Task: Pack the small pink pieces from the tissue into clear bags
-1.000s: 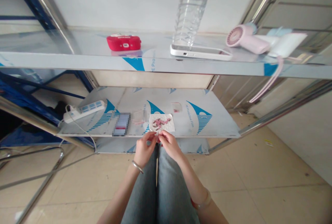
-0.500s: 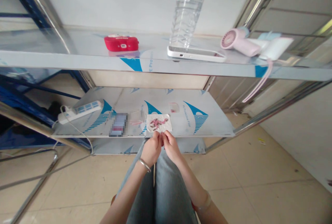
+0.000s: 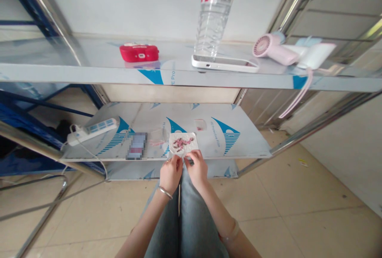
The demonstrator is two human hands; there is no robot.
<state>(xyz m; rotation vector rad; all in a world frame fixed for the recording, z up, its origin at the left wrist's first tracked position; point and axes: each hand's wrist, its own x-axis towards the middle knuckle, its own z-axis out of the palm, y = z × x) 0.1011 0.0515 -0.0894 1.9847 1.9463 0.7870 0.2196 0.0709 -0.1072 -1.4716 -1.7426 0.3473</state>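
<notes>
My left hand and my right hand are held close together over my knees, just in front of the lower shelf's front edge. Both have their fingers curled in a pinch around something too small to make out. Right beyond the fingertips lies a white tissue with a heap of small pink and red beads on it. My left wrist wears a thin silver bangle; the right wears a pale bracelet.
On the lower shelf lie small clear bags, a little packet, a blurred card and a power strip. The upper shelf carries a red case, a phone, a water bottle and a pink fan.
Both hands have stayed pinched together by the tissue's near edge, with small finger shifts. The view has shifted slightly; the tissue's corners look a little more folded in.
</notes>
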